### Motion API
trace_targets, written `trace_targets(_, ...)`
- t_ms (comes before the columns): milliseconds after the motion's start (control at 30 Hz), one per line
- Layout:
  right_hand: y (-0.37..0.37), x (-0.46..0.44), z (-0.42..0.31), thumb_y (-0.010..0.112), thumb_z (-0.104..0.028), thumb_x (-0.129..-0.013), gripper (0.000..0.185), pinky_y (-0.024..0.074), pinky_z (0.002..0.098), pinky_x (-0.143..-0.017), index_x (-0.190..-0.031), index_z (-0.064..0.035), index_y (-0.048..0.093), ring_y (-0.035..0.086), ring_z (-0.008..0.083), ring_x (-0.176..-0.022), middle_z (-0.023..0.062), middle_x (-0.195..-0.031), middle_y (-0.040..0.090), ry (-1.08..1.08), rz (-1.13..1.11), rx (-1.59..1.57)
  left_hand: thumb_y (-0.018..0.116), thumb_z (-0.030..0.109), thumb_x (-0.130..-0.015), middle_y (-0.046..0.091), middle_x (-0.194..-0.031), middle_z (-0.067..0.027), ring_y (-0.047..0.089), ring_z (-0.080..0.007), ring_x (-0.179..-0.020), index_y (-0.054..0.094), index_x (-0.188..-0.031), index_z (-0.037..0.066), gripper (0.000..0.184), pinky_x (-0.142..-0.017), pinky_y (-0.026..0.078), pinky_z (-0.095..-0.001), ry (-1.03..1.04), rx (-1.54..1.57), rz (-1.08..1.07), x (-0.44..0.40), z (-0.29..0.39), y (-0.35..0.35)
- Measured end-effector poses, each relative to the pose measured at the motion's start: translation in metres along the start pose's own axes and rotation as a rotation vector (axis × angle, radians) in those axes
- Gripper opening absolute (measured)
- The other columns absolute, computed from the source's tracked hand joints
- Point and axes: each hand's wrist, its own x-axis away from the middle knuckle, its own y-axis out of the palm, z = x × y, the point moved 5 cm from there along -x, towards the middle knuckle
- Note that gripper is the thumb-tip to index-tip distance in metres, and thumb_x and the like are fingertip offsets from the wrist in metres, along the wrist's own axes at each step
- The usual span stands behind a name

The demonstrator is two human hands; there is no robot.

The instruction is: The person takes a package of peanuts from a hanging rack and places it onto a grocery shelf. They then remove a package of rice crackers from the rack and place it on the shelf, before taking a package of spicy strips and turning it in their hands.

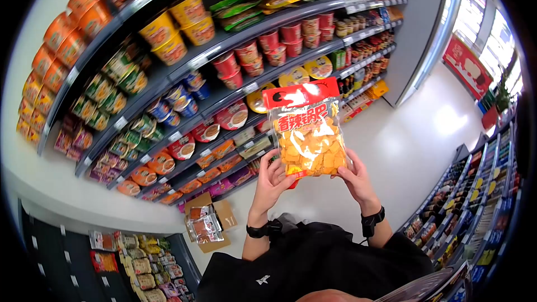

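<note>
A clear snack bag (310, 140) with a red top and red lettering, full of orange-yellow pieces, is held upright at the centre. My left hand (273, 182) grips its lower left corner, thumb in front. At the lower right corner, my right hand (358, 182) pinches the bag's edge between thumb and fingers. Both wrists wear black bands. Behind the bag are shelves of instant noodle cups and bowls, partly hidden by it.
Curved shelves (224, 45) with noodle cups fill the left and middle. An open cardboard box (225, 215) with packets stands on the floor. More packets lie on a low shelf (184, 251) at lower left. Another stocked rack (475, 190) stands right; a red panel (467, 67) is near the doorway.
</note>
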Motion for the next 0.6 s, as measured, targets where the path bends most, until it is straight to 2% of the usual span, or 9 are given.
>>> trace_targets(200,-0.073,-0.035,-0.032,0.058,-0.007,-0.097,0.061,0.0526,0.0364,-0.088,-0.150,0.0004,0.028,0.061,0.0196,-0.110,0.0145,-0.132,0.057,-0.065,0.121,-0.118,0.074,-0.004,-0.081,0.042,-0.141,-0.0155,0.052,-0.0219,-0.123,0.024,-0.144,0.003,0.081,-0.100,0.049,-0.0354,-0.021,-0.027,-0.131,-0.082,-0.026,0.046)
trace_targets(367,-0.117,-0.092,-0.055,0.057,-0.008,-0.097,0.061,0.0525,0.0358,-0.088,-0.150,0.0004,0.028,0.061,0.0199,-0.109,0.0144,-0.131,0.058,-0.093,0.138,-0.164,0.073,-0.003,-0.083,0.044,-0.141,-0.0154,0.053,-0.0203,-0.120,0.026,-0.148,0.001,0.080,-0.099,0.049,-0.0333,0.043,-0.065,-0.158,-0.161,-0.038,0.061)
trace_targets(433,-0.131,-0.125,-0.074,0.057,-0.008,-0.097,0.059,0.0526,0.0355,-0.088,-0.149,0.0004,0.029,0.061,0.0195,-0.110,0.0135,-0.132,0.057,-0.136,0.129,-0.170,0.071,-0.003,-0.084,0.045,-0.141,-0.0159,0.055,-0.0189,-0.117,0.026,-0.149,0.000,0.079,-0.096,0.050,-0.0313,0.047,-0.118,-0.143,-0.200,-0.036,0.069)
trace_targets(500,-0.145,-0.160,-0.093,0.057,-0.008,-0.098,0.058,0.0527,0.0354,-0.087,-0.148,0.0004,0.030,0.061,0.0194,-0.110,0.0129,-0.133,0.057,-0.166,0.123,-0.155,0.070,-0.001,-0.086,0.048,-0.138,-0.0161,0.057,-0.0165,-0.111,0.030,-0.149,-0.001,0.074,-0.086,0.052,-0.0263,0.097,-0.187,-0.124,-0.243,-0.031,0.078)
trace_targets(600,-0.163,-0.223,-0.134,0.057,-0.009,-0.098,0.057,0.0531,0.0349,-0.087,-0.148,0.0005,0.031,0.061,0.0189,-0.111,0.0117,-0.134,0.056,-0.218,0.096,-0.122,0.069,0.003,-0.089,0.053,-0.131,-0.0135,0.059,-0.0134,-0.102,0.035,-0.147,0.000,0.068,-0.083,0.051,-0.0250,0.188,-0.307,-0.083,-0.310,-0.019,0.088)
